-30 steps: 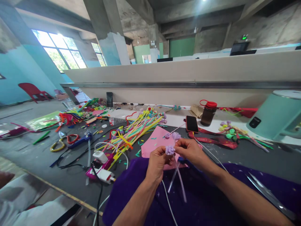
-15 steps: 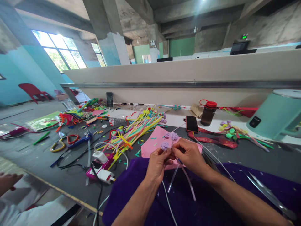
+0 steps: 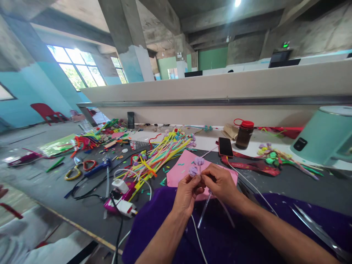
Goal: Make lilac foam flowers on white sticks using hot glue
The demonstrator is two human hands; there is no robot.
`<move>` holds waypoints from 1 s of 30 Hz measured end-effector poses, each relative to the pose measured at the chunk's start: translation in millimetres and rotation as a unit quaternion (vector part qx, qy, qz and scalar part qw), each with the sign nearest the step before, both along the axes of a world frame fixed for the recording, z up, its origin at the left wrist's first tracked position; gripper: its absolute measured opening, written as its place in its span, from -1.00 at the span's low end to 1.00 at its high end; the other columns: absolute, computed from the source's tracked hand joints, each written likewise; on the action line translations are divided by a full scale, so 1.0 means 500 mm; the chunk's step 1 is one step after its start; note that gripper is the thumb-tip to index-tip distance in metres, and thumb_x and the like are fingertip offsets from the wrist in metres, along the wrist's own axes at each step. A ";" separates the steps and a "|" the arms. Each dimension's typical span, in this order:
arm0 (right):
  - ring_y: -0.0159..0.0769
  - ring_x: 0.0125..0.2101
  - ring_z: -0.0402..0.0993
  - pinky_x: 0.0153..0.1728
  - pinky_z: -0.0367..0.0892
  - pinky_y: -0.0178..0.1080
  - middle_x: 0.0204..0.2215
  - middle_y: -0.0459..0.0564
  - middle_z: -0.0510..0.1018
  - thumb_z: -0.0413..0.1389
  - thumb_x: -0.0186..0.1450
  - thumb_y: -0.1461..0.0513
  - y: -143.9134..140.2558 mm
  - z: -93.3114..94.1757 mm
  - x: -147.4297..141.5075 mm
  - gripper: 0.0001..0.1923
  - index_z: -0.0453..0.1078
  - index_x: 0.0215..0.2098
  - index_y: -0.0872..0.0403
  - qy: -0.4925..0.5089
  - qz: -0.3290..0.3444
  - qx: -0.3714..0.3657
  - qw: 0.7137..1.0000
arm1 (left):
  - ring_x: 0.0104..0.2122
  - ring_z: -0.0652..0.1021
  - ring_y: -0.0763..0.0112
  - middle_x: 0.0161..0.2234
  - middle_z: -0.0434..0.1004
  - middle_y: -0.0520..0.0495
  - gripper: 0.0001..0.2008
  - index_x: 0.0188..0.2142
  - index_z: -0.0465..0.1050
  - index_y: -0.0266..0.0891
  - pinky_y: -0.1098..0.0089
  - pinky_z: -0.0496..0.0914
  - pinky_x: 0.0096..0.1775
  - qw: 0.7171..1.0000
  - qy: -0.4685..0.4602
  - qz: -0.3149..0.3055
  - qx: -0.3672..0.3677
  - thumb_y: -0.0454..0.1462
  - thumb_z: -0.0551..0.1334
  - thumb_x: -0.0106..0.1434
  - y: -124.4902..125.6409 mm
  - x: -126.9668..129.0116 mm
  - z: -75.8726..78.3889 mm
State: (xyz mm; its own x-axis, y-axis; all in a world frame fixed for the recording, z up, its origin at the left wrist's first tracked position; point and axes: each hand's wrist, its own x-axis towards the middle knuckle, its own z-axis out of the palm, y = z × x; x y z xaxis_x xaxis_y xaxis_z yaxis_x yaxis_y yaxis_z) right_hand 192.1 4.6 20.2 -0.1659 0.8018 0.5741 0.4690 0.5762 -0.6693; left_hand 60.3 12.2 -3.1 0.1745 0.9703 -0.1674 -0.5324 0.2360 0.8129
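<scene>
My left hand (image 3: 187, 190) is closed in a pinch just below a fluffy lilac pipe-cleaner flower (image 3: 193, 171). Right behind it stands a second lilac flower (image 3: 199, 161). The fingertips of my right hand (image 3: 220, 183) are pinched together against the left ones, closed on the lilac pipe-cleaner stem; the exact spot is hidden by the fingers. Beneath the hands a clear stick (image 3: 204, 212) and a pale lilac pipe cleaner (image 3: 227, 213) hang over purple cloth (image 3: 156, 220). Under the flowers lies a pink sheet (image 3: 176, 172) dotted with small green scraps.
Left of the sheet lie a heap of coloured pipe cleaners (image 3: 165, 150), a power strip (image 3: 119, 205), a blue glue gun (image 3: 96, 167) and pliers (image 3: 73, 172). A phone (image 3: 225, 146), brown bottle (image 3: 244, 135) and green kettle (image 3: 320, 135) stand beyond; scissors (image 3: 316, 227) lie right. Another person's hand (image 3: 2, 192) shows far left.
The lilac flowers have turned a little between my fingers, so two show where three did. Both hands keep their pinch. The whole view has shifted slightly, and the other person's hand has moved left.
</scene>
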 end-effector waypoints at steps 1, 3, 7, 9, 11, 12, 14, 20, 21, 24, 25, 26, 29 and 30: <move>-0.37 -0.50 0.34 -0.44 0.20 -0.34 -0.55 -0.10 0.41 0.02 0.18 0.37 0.000 0.002 -0.001 -0.84 0.37 -0.50 0.07 0.014 0.000 -0.010 1.000 | -0.60 0.45 0.57 -0.59 0.44 0.05 -0.75 -0.46 0.44 -0.33 0.58 0.32 -0.57 1.000 -0.003 0.005 0.004 -0.25 0.41 -0.12 0.000 0.001 0.000; -0.38 -0.52 0.34 -0.46 0.21 -0.35 -0.57 -0.11 0.42 0.02 0.18 0.36 0.000 0.004 -0.003 -0.85 0.37 -0.50 0.07 0.038 0.000 -0.024 0.999 | -0.60 0.44 0.58 -0.60 0.43 0.05 -0.75 -0.45 0.44 -0.33 0.58 0.34 -0.56 1.000 -0.007 0.009 0.014 -0.25 0.41 -0.12 -0.001 0.001 0.001; -0.37 -0.54 0.34 -0.48 0.20 -0.34 -0.59 -0.11 0.43 0.04 0.17 0.35 0.002 0.001 -0.006 -0.85 0.37 -0.52 0.07 0.054 -0.005 -0.029 0.998 | -0.58 0.44 0.57 -0.58 0.44 0.06 -0.75 -0.42 0.45 -0.31 0.58 0.35 -0.55 1.000 -0.004 0.008 0.026 -0.27 0.40 -0.11 -0.001 -0.002 0.000; -0.36 -0.53 0.35 -0.48 0.21 -0.34 -0.58 -0.10 0.42 0.05 0.17 0.34 0.002 -0.001 -0.007 -0.86 0.37 -0.53 0.07 0.055 -0.009 -0.033 0.998 | -0.58 0.45 0.58 -0.57 0.44 0.06 -0.77 -0.43 0.45 -0.32 0.59 0.35 -0.56 1.000 -0.001 0.007 0.030 -0.28 0.40 -0.10 -0.001 -0.004 -0.001; -0.36 -0.52 0.35 -0.48 0.21 -0.34 -0.56 -0.10 0.43 0.05 0.17 0.33 0.002 -0.003 -0.008 -0.87 0.38 -0.51 0.07 0.057 -0.009 -0.039 0.998 | -0.57 0.45 0.57 -0.57 0.44 0.05 -0.78 -0.44 0.46 -0.32 0.60 0.35 -0.56 0.999 0.000 0.009 0.034 -0.28 0.40 -0.09 -0.001 -0.005 -0.002; -0.36 -0.52 0.35 -0.48 0.22 -0.34 -0.55 -0.09 0.43 0.05 0.18 0.33 0.002 -0.004 -0.008 -0.87 0.38 -0.50 0.07 0.058 -0.008 -0.040 0.997 | -0.57 0.46 0.57 -0.56 0.44 0.05 -0.77 -0.43 0.46 -0.32 0.60 0.35 -0.55 0.999 0.001 0.012 0.036 -0.28 0.40 -0.09 0.000 -0.005 -0.003; -0.35 -0.51 0.36 -0.47 0.22 -0.33 -0.55 -0.09 0.43 0.04 0.18 0.33 0.002 -0.005 -0.008 -0.86 0.39 -0.50 0.07 0.057 0.000 -0.036 0.998 | -0.56 0.46 0.57 -0.55 0.45 0.05 -0.77 -0.42 0.47 -0.32 0.59 0.35 -0.55 0.999 0.004 0.022 0.040 -0.28 0.40 -0.09 0.000 -0.005 -0.003; -0.32 -0.43 0.39 -0.39 0.24 -0.31 -0.49 -0.06 0.46 0.02 0.21 0.33 0.002 -0.006 -0.008 -0.85 0.43 -0.40 0.04 0.060 0.036 -0.012 0.997 | -0.53 0.46 0.56 -0.52 0.48 0.05 -0.81 -0.40 0.49 -0.29 0.58 0.35 -0.50 0.995 0.032 0.055 0.080 -0.29 0.37 -0.05 -0.004 -0.006 0.001; -0.32 -0.43 0.39 -0.38 0.25 -0.31 -0.49 -0.06 0.46 0.02 0.22 0.33 0.002 -0.006 -0.008 -0.85 0.43 -0.39 0.04 0.064 0.039 -0.014 0.997 | -0.50 0.47 0.54 -0.50 0.49 0.04 -0.82 -0.40 0.49 -0.28 0.57 0.36 -0.49 0.994 0.036 0.060 0.086 -0.29 0.37 -0.05 -0.005 -0.006 0.001; -0.35 -0.47 0.39 -0.43 0.25 -0.33 -0.50 -0.07 0.45 0.02 0.22 0.31 0.000 -0.007 -0.009 -0.84 0.45 -0.38 0.05 0.074 0.042 -0.040 0.996 | -0.48 0.48 0.51 -0.49 0.49 0.02 -0.81 -0.41 0.49 -0.30 0.55 0.37 -0.47 0.993 0.037 0.067 0.095 -0.32 0.38 -0.08 -0.007 -0.005 0.000; -0.36 -0.50 0.38 -0.46 0.25 -0.34 -0.50 -0.07 0.45 0.03 0.23 0.30 -0.001 -0.008 -0.010 -0.85 0.45 -0.38 0.06 0.081 0.043 -0.055 0.994 | -0.48 0.48 0.50 -0.49 0.49 0.01 -0.81 -0.41 0.49 -0.30 0.54 0.37 -0.47 0.993 0.035 0.067 0.096 -0.33 0.38 -0.08 -0.007 -0.005 -0.001; -0.39 -0.54 0.36 -0.51 0.24 -0.36 -0.51 -0.08 0.44 0.03 0.22 0.29 -0.001 -0.009 -0.011 -0.85 0.45 -0.38 0.06 0.092 0.043 -0.071 0.992 | -0.48 0.48 0.50 -0.49 0.49 0.01 -0.81 -0.41 0.49 -0.31 0.54 0.37 -0.47 0.993 0.032 0.066 0.096 -0.33 0.38 -0.07 -0.006 -0.006 -0.001; -0.43 -0.61 0.33 -0.59 0.22 -0.39 -0.56 -0.12 0.42 0.06 0.21 0.26 0.001 -0.015 -0.014 -0.88 0.43 -0.41 0.09 0.138 0.044 -0.122 0.982 | -0.49 0.47 0.51 -0.49 0.48 -0.01 -0.82 -0.40 0.49 -0.33 0.55 0.37 -0.48 0.994 0.024 0.062 0.084 -0.31 0.36 -0.04 -0.004 -0.008 -0.002; -0.44 -0.62 0.32 -0.61 0.22 -0.40 -0.58 -0.13 0.41 0.07 0.21 0.25 0.001 -0.016 -0.015 -0.88 0.42 -0.43 0.10 0.150 0.044 -0.134 0.979 | -0.49 0.47 0.51 -0.49 0.48 -0.01 -0.82 -0.40 0.49 -0.34 0.55 0.37 -0.49 0.995 0.020 0.062 0.077 -0.31 0.36 -0.04 -0.002 -0.008 -0.002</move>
State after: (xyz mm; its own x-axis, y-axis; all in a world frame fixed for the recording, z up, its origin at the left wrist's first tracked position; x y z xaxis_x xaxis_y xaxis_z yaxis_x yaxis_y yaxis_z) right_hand 184.7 5.3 12.0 -0.0968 0.9201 0.3794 0.1845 0.3912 -0.9016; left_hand 56.1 11.1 -4.1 0.0489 0.9986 -0.0191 -0.5152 0.0416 0.8561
